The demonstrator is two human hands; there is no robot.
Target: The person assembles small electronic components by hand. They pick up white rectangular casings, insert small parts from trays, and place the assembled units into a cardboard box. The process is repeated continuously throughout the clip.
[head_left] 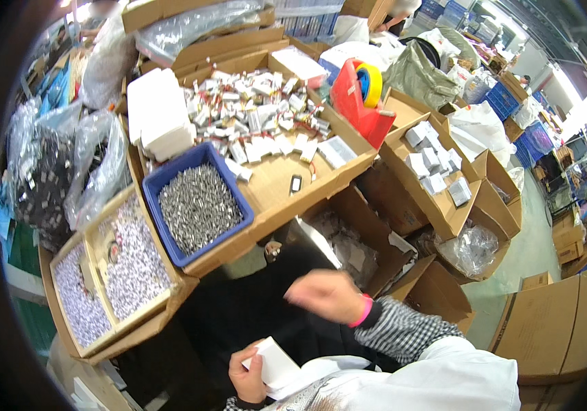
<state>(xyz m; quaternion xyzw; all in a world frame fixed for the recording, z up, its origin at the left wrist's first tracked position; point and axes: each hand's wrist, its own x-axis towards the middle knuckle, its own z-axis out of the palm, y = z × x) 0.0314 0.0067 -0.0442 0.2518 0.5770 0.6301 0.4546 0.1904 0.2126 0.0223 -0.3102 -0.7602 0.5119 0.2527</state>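
Note:
My left hand (247, 373), low in the view, has its fingers and thumb closed round the edge of a small flat white box (278, 364). Above it and to the right is my right hand (325, 296), with a pink band at the wrist. Its fingers are smeared by motion, and nothing shows clearly in them. Ahead of both hands, a cardboard tray (266, 192) carries many small silver-white blocks (259, 116) with red wires. A blue bin (235, 236) full of small metal parts (197, 202) stands at its near left corner.
At left, a divided tray (94, 288) holds tiny whitish pieces. White trays (156, 113) are stacked behind the blue bin. A red tape dispenser (358, 99) stands at the tray's right end. Further right, an open carton (437, 198) holds small white boxes (434, 159).

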